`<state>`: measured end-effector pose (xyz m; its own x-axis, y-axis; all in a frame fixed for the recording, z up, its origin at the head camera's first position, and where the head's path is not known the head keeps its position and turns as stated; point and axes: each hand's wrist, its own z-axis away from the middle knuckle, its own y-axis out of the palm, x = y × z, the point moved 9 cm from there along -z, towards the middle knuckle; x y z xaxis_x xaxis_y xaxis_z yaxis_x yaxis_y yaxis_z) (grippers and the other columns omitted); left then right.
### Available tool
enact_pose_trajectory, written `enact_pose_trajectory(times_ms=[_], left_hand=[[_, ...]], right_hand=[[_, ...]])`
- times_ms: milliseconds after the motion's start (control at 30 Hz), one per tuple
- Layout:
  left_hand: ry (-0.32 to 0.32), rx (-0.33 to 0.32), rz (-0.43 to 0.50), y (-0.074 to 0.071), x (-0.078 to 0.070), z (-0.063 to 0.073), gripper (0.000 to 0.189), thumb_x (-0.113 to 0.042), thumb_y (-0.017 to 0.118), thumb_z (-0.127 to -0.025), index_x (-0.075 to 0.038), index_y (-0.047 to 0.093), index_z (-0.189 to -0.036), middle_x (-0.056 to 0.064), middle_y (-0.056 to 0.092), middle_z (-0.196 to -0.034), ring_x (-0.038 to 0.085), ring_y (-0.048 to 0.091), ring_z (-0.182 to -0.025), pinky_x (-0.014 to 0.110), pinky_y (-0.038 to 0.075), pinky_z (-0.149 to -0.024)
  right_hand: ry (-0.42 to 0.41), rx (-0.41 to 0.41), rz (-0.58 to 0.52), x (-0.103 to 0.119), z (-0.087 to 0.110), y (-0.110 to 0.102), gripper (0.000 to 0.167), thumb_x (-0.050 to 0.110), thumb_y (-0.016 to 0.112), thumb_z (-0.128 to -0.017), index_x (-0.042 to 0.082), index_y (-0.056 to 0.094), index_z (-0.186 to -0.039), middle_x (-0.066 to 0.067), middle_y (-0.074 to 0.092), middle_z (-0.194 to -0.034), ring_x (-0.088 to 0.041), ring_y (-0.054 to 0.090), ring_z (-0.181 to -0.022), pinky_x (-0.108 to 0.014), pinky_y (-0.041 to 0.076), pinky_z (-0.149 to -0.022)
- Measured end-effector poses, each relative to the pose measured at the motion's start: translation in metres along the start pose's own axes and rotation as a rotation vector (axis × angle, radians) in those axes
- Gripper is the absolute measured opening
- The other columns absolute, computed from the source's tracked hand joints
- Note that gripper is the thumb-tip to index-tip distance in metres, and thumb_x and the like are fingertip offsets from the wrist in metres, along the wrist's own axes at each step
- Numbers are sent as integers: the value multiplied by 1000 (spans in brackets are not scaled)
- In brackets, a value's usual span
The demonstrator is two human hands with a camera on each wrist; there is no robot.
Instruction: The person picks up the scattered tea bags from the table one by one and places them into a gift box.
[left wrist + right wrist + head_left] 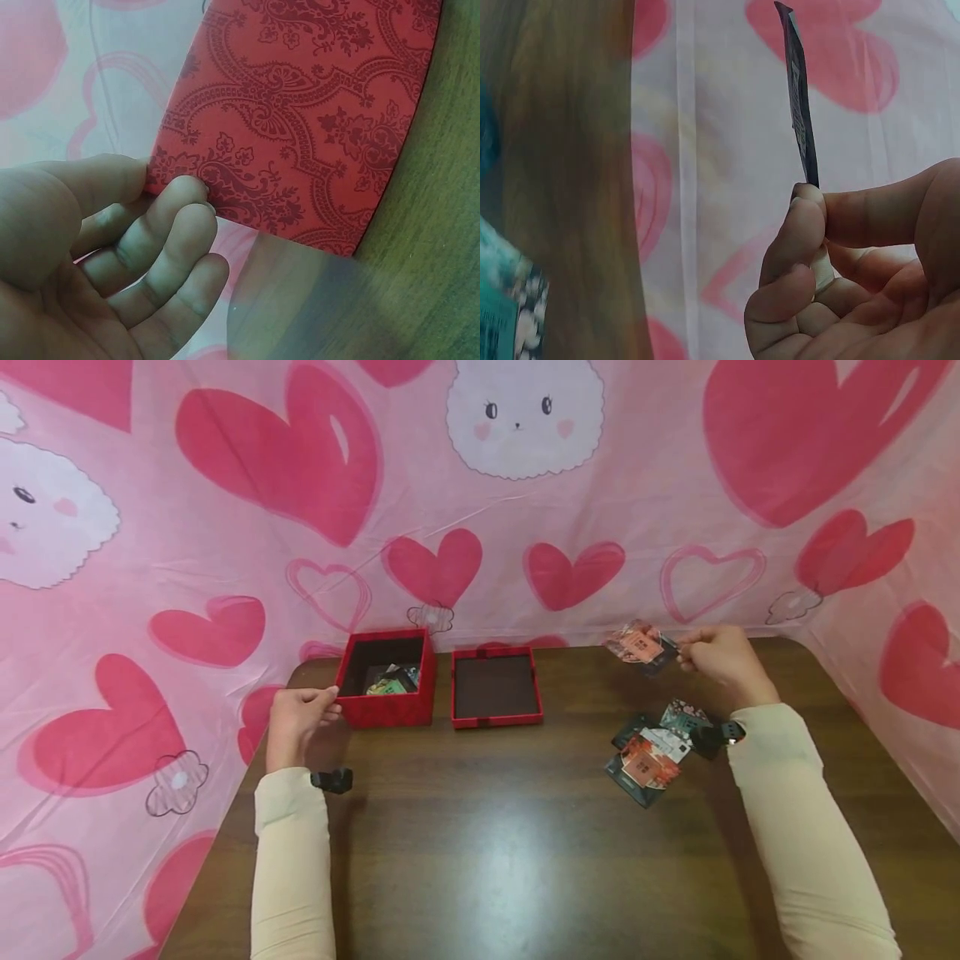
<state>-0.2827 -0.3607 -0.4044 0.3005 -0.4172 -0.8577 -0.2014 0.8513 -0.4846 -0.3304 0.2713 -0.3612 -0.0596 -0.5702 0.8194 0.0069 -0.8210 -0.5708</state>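
Note:
My left hand (296,717) pinches the near left corner of a red open-topped box (386,712). In the left wrist view the patterned box wall (285,127) meets my thumb and fingertips. Several small sachets (393,683) lie inside the box. Over the table's far right, my right hand (723,662) pinches a flat orange and dark sachet (640,643) by its edge. The right wrist view shows this sachet (802,112) edge-on, between thumb and index finger. Below that hand, a loose pile of sachets (647,767) rests on the table.
A shallow red box lid (497,723) with a dark inside lies to the right of the box. The brown wooden table (480,860) backs onto a pink heart-patterned cloth (502,510), which also hangs at both sides.

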Motion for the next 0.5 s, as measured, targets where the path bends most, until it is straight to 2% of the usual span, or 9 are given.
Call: enact_pose_trajectory(times_ms=[167, 267, 500], left_hand=[[3, -12, -15, -2, -1, 0, 45, -30, 67, -98, 10, 69, -118, 10, 74, -79, 25, 75, -79, 27, 60, -71], [14, -10, -12, -3, -2, 0, 44, -29, 67, -98, 10, 69, -118, 9, 74, -78, 23, 75, -76, 24, 59, -67], [14, -3, 19, 0, 2, -1, 44, -28, 68, -98, 11, 68, -118, 6, 73, -75, 20, 74, -73, 26, 60, -69]], right_hand=[[-6, 29, 15, 23, -5, 16, 30, 0, 54, -91, -17, 64, -114, -3, 67, -76, -6, 62, -63, -22, 52, -56], [5, 50, -2, 34, -9, 29, 30, 1, 53, -93, -16, 63, -116, -2, 67, -76, -7, 63, -64, -22, 52, -55], [-26, 60, -42, 59, -19, 58, 27, -1, 54, -93, -17, 65, -111, -4, 67, -73, -6, 61, -60, -20, 51, -53]])
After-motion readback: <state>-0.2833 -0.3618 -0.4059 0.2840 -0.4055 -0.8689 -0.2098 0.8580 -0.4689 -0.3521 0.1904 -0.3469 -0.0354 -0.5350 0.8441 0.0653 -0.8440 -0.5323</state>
